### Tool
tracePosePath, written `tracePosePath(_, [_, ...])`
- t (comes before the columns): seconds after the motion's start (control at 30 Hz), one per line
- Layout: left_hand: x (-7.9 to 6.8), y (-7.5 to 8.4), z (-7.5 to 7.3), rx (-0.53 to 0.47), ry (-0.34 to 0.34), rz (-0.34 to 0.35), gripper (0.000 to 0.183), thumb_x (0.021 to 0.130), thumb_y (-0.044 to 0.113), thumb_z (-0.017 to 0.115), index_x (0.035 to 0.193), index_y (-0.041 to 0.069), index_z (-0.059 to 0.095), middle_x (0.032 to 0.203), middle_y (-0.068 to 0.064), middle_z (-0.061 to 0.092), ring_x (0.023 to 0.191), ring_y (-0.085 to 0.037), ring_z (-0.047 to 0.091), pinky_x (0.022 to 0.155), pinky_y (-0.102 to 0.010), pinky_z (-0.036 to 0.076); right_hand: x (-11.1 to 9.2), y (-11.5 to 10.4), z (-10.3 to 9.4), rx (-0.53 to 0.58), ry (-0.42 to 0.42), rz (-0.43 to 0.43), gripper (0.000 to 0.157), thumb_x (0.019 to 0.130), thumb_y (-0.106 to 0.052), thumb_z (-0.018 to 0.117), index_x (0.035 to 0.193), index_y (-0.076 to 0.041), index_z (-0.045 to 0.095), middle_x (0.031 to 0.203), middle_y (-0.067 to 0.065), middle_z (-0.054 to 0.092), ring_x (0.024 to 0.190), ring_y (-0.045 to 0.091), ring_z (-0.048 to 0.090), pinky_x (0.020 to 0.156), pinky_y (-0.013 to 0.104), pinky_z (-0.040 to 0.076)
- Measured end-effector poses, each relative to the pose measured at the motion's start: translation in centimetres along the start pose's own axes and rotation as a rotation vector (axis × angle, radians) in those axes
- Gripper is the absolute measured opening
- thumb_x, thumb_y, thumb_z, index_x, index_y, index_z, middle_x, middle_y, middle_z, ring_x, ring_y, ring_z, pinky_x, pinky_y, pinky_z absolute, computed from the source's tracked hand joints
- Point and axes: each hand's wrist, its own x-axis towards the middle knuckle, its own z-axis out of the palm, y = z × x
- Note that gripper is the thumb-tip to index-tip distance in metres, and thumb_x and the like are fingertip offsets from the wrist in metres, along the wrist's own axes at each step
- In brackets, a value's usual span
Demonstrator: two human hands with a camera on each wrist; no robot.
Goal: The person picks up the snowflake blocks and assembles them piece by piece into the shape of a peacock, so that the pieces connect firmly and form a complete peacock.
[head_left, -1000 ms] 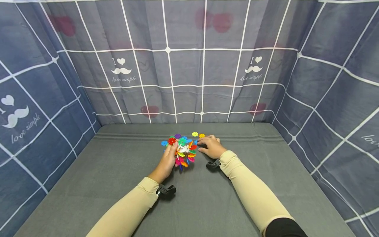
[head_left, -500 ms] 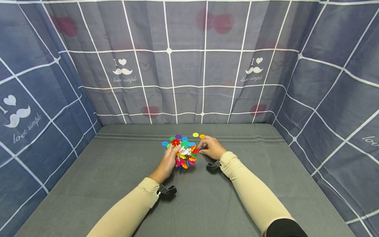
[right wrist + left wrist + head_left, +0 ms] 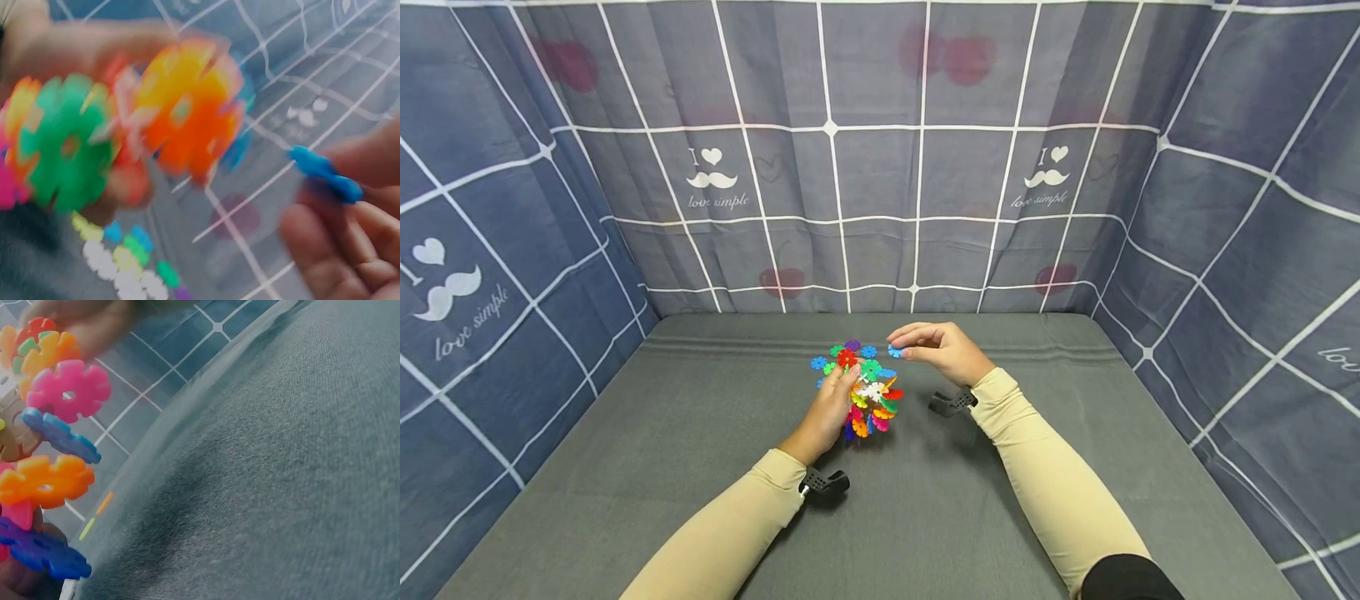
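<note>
My left hand (image 3: 827,412) grips a ball-like cluster of snowflake building discs (image 3: 874,390), plastic flower shapes slotted together in many colours. In the left wrist view, an orange disc (image 3: 47,481), a pink disc (image 3: 70,392) and a dark blue disc (image 3: 44,550) stick out from it at different angles. My right hand (image 3: 951,354) is raised to the right of the cluster, apart from it. Between thumb and fingers it pinches a single blue disc (image 3: 896,351), seen nearly edge-on in the right wrist view (image 3: 325,174). Motion blurs the cluster there.
Loose discs lie flat on the grey cloth beyond the cluster, among them a blue disc (image 3: 818,363) and a purple disc (image 3: 852,344). White discs (image 3: 100,259) show in the right wrist view. Grid-patterned curtains (image 3: 880,167) enclose the grey table (image 3: 700,467) on three sides.
My right hand has moved up and away from the cluster's right side, bringing the blue disc into view. It now covers the yellow and orange loose discs. The cluster has turned slightly in my left hand.
</note>
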Motion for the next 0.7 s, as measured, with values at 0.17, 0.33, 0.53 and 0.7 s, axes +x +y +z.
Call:
tracePosePath(0.17, [0.0,0.2,0.3,0.132,0.036,0.025,0.028,0.109,0.027,0.059,0.122,0.002,0.062,0.112,-0.006,0.060,0.105,-0.020,0.054,0.091,-0.034,0.045,0.1,-1.8,0.1,0.007,-0.121,-0.006,0.020,0.094,0.008,0.074,0.114,0.007,0.077,0.125,0.029,0.066,0.114,0.035,0.066,0.095,0.040,0.057])
tracePosePath(0.33, [-0.1,0.2,0.3,0.231,0.050,0.042,0.024,0.110,0.028,0.058,0.098,0.007,0.057,0.089,-0.006,0.051,0.085,-0.022,0.052,0.077,-0.034,0.044,0.1,-2.1,0.5,0.018,-0.166,0.031,0.022,0.092,0.010,0.077,0.113,0.008,0.075,0.123,0.034,0.063,0.118,0.035,0.060,0.095,0.039,0.056])
tracePosePath(0.53, [-1.3,2.8,1.2,0.270,0.044,0.083,0.017,0.111,0.016,0.054,0.100,0.003,0.058,0.088,-0.004,0.054,0.086,-0.020,0.053,0.078,-0.033,0.045,0.1,-1.9,1.0,0.028,-0.142,0.038,0.021,0.092,0.010,0.076,0.113,0.009,0.075,0.118,0.027,0.067,0.114,0.034,0.062,0.094,0.038,0.056])
tracePosePath(0.7, [-0.8,2.0,0.8,0.275,0.013,0.146,0.013,0.110,0.011,0.055,0.101,0.003,0.060,0.088,-0.003,0.053,0.084,-0.018,0.051,0.076,-0.031,0.044,0.2,-1.9,1.2,-0.001,-0.130,0.052,0.019,0.091,0.007,0.079,0.110,0.005,0.077,0.114,0.020,0.071,0.106,0.030,0.067,0.091,0.038,0.057])
